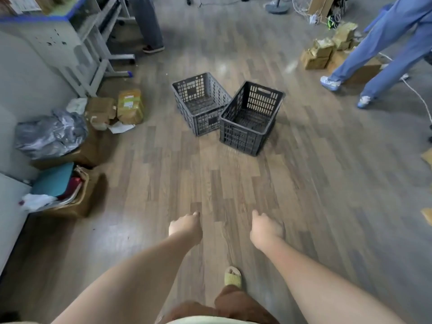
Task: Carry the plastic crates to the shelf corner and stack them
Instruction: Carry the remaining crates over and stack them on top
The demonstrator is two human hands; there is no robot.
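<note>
Two dark grey slotted plastic crates stand side by side on the wood floor ahead of me, both empty and upright. The left crate (201,102) touches the right crate (251,118) at one corner. My left hand (187,226) and my right hand (265,226) reach forward over bare floor, well short of the crates. The fingers of both hang loosely curled and hold nothing.
Cardboard boxes (129,106), a grey plastic bag (50,134) and an open carton of clutter (67,190) line the left wall below a metal table frame (93,50). A person in blue trousers (378,52) stands at right near more boxes (321,53); another person's leg (149,26) is at the back.
</note>
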